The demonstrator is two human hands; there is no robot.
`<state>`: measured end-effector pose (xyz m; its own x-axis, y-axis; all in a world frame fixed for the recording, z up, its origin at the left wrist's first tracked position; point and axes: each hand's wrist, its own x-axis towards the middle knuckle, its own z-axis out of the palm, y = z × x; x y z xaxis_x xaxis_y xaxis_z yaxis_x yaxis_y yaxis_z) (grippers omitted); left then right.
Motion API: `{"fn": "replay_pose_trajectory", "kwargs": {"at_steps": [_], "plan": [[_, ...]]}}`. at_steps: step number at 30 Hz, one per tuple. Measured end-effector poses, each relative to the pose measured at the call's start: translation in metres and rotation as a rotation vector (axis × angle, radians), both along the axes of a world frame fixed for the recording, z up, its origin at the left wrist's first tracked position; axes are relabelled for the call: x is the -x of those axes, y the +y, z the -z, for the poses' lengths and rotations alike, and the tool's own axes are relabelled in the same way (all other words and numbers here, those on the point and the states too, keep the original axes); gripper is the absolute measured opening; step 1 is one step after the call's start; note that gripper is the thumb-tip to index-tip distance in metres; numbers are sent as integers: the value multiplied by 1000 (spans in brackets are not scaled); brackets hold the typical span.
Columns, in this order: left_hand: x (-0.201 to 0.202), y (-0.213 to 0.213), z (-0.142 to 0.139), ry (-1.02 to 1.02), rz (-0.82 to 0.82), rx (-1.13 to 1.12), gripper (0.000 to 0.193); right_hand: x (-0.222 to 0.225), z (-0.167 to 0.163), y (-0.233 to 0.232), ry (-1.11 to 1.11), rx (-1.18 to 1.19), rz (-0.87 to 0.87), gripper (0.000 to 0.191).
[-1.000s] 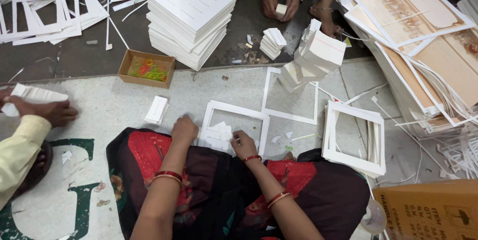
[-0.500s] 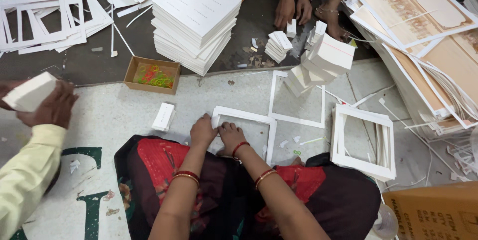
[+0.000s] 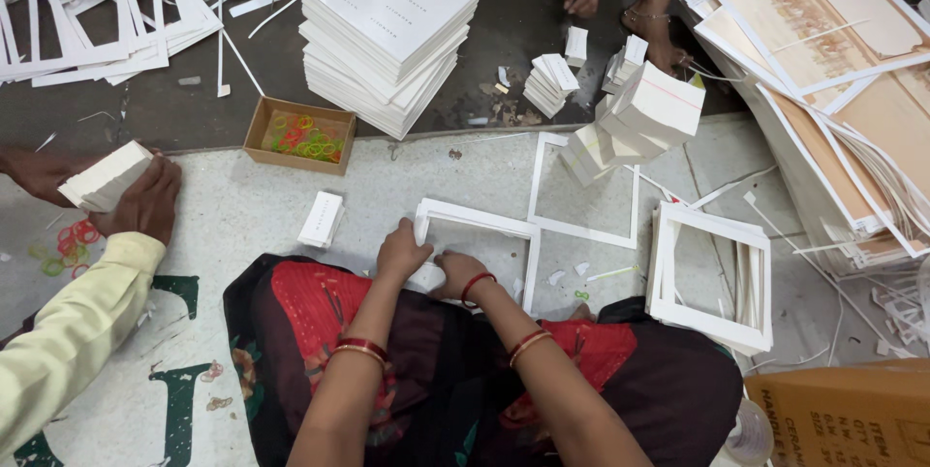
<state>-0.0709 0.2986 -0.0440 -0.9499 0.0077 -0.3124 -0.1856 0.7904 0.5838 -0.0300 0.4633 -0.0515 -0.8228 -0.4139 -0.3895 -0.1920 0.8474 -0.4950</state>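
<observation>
Two hands of mine sit close together in the one head view, low and near the middle. My left hand (image 3: 402,252) has its fingers curled down onto the near-left corner of a white card frame (image 3: 477,220) that lies flat on the floor. My right hand (image 3: 455,273) is tucked just right of it, over a small white piece (image 3: 426,279) at the frame's near edge. Both grips look closed around thin card, though I cannot tell how much of the small piece the right one actually has, since the fingers hide it.

What I would worry about is the frame itself: its strips are narrow, and pressing or lifting from one corner could bend or crease it. A second white frame (image 3: 584,186) touches it on the right, so a pull could drag that one along. Small white scraps (image 3: 567,276) lie inside and beside both frames and could get caught under my fingers.

Further right, a stack of frames (image 3: 714,278) lies apart from my hands. Left of me a small white packet (image 3: 321,219) lies near, and a cardboard box of coloured rubber bands (image 3: 299,135) sits beyond it; a wide sweep of my left arm could knock either. A co-worker's hand (image 3: 145,201) at far left holds a white bundle (image 3: 105,176), well apart from mine.
</observation>
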Motion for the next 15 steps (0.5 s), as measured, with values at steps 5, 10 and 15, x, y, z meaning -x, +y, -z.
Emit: {"fn": "replay_pose_trajectory", "kwargs": {"at_steps": [5, 10, 15], "plan": [[-9, 2, -12, 68, -12, -68, 51, -5, -14, 9, -1, 56, 54, 85], [-23, 8, -30, 167, -16, -39, 42, -11, -38, 11, 45, 29, 78, 77], [-28, 6, -43, 218, -2, -129, 35, -15, -32, 21, 75, 8, 91, 74]]}}
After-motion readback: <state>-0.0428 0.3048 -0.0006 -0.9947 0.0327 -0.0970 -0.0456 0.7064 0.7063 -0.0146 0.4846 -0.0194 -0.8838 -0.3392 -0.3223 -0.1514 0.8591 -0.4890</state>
